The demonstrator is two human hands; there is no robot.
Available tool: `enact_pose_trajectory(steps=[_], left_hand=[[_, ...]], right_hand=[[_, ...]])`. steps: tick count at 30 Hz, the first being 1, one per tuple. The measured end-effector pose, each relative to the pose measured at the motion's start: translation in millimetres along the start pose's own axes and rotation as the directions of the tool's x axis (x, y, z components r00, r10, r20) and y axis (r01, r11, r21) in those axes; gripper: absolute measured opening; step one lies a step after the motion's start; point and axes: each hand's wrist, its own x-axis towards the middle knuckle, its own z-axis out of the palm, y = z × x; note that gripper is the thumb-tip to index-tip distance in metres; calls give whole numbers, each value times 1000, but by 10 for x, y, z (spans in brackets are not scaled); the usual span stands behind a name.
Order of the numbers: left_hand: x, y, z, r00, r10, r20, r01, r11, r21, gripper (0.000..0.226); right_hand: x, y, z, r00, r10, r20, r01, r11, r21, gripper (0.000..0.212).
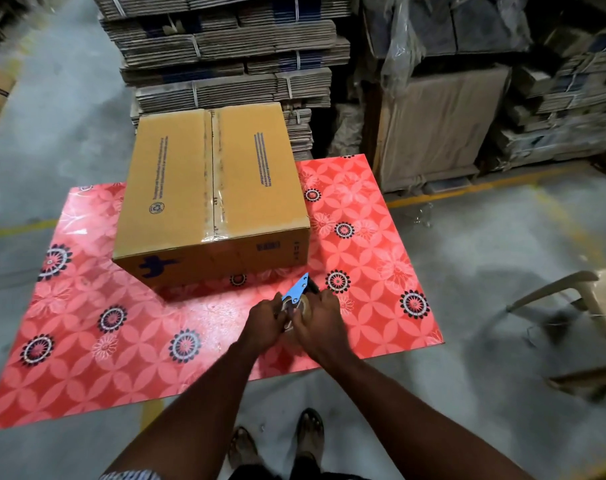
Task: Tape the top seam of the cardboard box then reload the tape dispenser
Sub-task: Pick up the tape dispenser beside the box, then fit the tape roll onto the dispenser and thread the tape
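One cardboard box (211,199) sat closed on the table (86,358), toward its far side, with clear tape (215,174) running along its top seam. Near the table's front edge, one tape dispenser (297,293) with a blue plate was held between two hands. The left hand (265,323) had its grip closed on the dispenser's handle side; the right hand (320,327) was wrapped around the tape roll (303,306) mounted in it. Blue print lines and a round recycling mark on the box flaps were too small to read. One plastic chair (571,299) stood to the right.
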Motion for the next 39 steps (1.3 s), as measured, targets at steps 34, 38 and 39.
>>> enact_pose_trajectory(steps=[34,38,39], left_hand=[[-276,-304,-400,997,67,-25,-58,963,264,70],[-267,-314,-398,993,112,-39,-92,936,339,64],[-268,-323,-403,992,120,-38,-98,929,358,64]], right_hand=[[349,12,296,882,397,255,-457,854,251,33],[408,-23,357,852,404,334,-500,816,289,25],[402,-42,383,851,392,349,-497,816,295,24]])
